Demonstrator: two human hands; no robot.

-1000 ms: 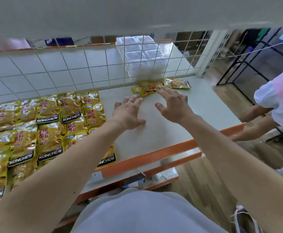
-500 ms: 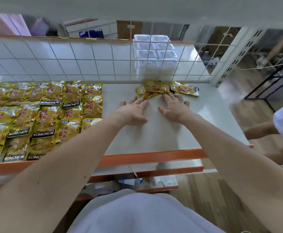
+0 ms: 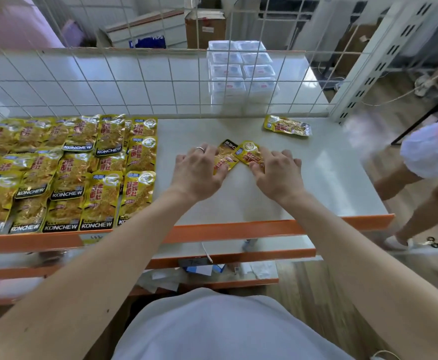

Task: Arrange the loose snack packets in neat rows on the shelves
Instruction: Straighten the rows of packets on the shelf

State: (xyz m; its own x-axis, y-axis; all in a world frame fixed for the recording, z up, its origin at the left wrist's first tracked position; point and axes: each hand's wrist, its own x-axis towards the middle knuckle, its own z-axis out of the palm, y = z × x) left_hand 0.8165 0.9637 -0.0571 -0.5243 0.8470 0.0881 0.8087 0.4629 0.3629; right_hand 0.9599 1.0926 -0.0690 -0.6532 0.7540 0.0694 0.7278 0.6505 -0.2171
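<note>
White metal shelf [image 3: 316, 178] with an orange front lip is running across the view, and a wire grid [image 3: 134, 81] is closing off its back. Against the grid's left half, yellow Konchew packets [image 3: 69, 172] are lying in overlapping rows. Before the grid's middle, well apart from it, two loose packets are lying side by side and touching. The left hand [image 3: 199, 170], wearing a ring [image 3: 200, 149], is lying flat with spread fingers, its fingertips pressing on the upside-down packet [image 3: 224, 158]. The right hand [image 3: 277, 175] is likewise spread open, index finger and thumb resting on the neighbouring packet [image 3: 249, 153]; neither hand is gripping. A third packet [image 3: 286, 125] is lying just before the grid's right end. Behind the grid, clear plastic tubs [image 3: 241, 71] are standing stacked. Beyond its right end, a second person [image 3: 426, 152] is standing.
</note>
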